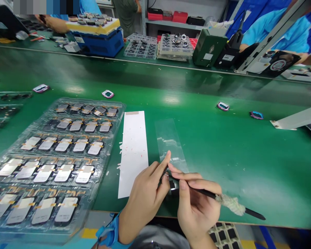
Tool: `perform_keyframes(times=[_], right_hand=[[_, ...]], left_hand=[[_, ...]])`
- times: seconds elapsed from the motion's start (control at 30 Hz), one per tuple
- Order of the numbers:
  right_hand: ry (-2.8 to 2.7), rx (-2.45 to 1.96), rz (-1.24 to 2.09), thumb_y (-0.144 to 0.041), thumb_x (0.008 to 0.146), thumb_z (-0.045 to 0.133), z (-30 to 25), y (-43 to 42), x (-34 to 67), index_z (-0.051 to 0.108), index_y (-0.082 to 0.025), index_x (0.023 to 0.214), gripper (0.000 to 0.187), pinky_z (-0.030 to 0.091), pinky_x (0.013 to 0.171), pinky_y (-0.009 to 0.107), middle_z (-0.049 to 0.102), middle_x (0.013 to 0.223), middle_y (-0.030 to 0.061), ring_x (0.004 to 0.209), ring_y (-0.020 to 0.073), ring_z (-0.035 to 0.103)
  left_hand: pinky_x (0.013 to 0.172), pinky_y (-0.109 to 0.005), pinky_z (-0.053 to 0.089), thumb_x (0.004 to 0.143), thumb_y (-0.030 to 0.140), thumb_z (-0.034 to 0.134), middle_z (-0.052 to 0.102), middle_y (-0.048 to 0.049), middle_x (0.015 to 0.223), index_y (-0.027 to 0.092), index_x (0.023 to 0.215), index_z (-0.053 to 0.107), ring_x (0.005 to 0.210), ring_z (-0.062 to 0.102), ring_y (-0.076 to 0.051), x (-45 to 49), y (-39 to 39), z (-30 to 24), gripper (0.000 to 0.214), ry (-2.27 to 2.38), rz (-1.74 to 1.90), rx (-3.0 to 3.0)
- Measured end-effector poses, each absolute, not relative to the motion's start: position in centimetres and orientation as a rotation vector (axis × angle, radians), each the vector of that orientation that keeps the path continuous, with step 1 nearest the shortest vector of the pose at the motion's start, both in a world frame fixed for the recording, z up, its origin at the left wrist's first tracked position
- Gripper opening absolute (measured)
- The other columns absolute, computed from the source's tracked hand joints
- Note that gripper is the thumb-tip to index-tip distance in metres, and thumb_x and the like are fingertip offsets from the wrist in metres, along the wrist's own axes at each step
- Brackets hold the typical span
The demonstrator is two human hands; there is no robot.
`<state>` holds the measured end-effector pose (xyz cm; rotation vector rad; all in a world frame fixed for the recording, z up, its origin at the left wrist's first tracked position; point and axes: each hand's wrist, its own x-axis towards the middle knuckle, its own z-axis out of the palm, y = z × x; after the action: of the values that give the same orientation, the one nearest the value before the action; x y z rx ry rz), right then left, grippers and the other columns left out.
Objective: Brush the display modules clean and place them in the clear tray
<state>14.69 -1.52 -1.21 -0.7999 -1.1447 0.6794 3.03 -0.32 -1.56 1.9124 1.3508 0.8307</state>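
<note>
My left hand [145, 197] pinches a small dark part [174, 186], which is partly hidden by my fingers, just above the front edge of the green bench mat [223, 166]. My right hand [197, 204] grips a slim black pick [202, 190] with a fuzzy white wrap [230, 204] on its shaft. The pick's fine tip reaches the dark part. A clear film strip [168, 143] lies just beyond my fingertips. A white backing strip [133, 154], flecked with small pink bits, lies beside my left hand. A blue wrist strap [110, 231] circles my left wrist.
A large clear tray [54, 162] of dark panels with orange flex tabs fills the left. Several small pink-rimmed frames [223, 106] lie on the mat. Beyond a rail stand parts trays, a blue machine [95, 43] and a green box [209, 46]. A co-worker's hand [52, 23] is at back left.
</note>
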Motion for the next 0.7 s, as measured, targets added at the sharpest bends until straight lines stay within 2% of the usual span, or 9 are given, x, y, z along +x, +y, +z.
perform_keyframes(times=[0.17,0.23,0.3,0.4,0.5,0.7], right_hand=[[-1.099,-0.812,0.573,0.002,0.089,0.055,-0.9,-1.4,14.9,0.051,-0.019,0.100,0.025,0.068,0.077,0.041,0.074,0.090,0.0027,0.086,0.0194,0.076],[-1.075,-0.810,0.533,0.003,0.087,0.057,-0.8,-1.3,14.9,0.052,-0.018,0.098,0.024,0.069,0.074,0.042,0.074,0.085,0.0020,0.078,0.0192,0.076],[-1.061,-0.817,0.502,0.002,0.085,0.061,-0.9,-1.2,14.8,0.054,-0.017,0.093,0.022,0.069,0.072,0.043,0.073,0.080,0.0016,0.072,0.0192,0.076],[-1.057,-0.835,0.454,0.001,0.080,0.067,-1.0,-1.0,14.6,0.056,-0.016,0.087,0.022,0.069,0.067,0.042,0.071,0.074,0.0008,0.066,0.0195,0.075],[-1.071,-0.857,0.459,-0.001,0.078,0.071,-1.2,-0.9,14.5,0.056,-0.017,0.085,0.022,0.069,0.064,0.040,0.071,0.072,0.0009,0.065,0.0213,0.075],[-1.094,-0.893,0.498,-0.006,0.080,0.073,-1.8,-0.9,14.7,0.054,-0.017,0.085,0.023,0.067,0.063,0.036,0.074,0.076,0.0049,0.068,0.0238,0.077]], left_hand=[[0.082,-0.031,0.054,0.101,0.018,0.034,0.068,-0.0077,0.103,0.022,0.143,0.041,0.096,0.068,-0.020,2.2,-2.3,-0.2,0.042,1.349,0.893,1.935],[0.078,-0.027,0.055,0.099,0.016,0.037,0.070,-0.0052,0.099,0.025,0.129,0.046,0.090,0.070,-0.018,0.3,-3.6,1.2,0.032,1.411,0.944,1.994],[0.066,-0.025,0.053,0.097,0.017,0.041,0.070,-0.0017,0.088,0.028,0.114,0.048,0.074,0.069,-0.017,-2.8,-3.9,2.8,0.021,1.549,0.994,2.096],[0.058,-0.026,0.046,0.099,0.026,0.039,0.067,-0.0016,0.080,0.025,0.106,0.047,0.061,0.063,-0.018,-10.0,-1.3,5.4,0.011,1.979,0.888,2.113],[0.061,-0.029,0.042,0.097,0.040,0.036,0.063,-0.0029,0.075,0.021,0.112,0.048,0.063,0.059,-0.021,-18.6,4.2,6.4,0.027,2.351,0.624,1.936],[0.066,-0.026,0.043,0.086,0.057,0.047,0.065,0.0001,0.073,0.019,0.091,0.063,0.068,0.058,-0.019,-29.1,11.4,3.5,0.041,2.164,0.386,1.902]])
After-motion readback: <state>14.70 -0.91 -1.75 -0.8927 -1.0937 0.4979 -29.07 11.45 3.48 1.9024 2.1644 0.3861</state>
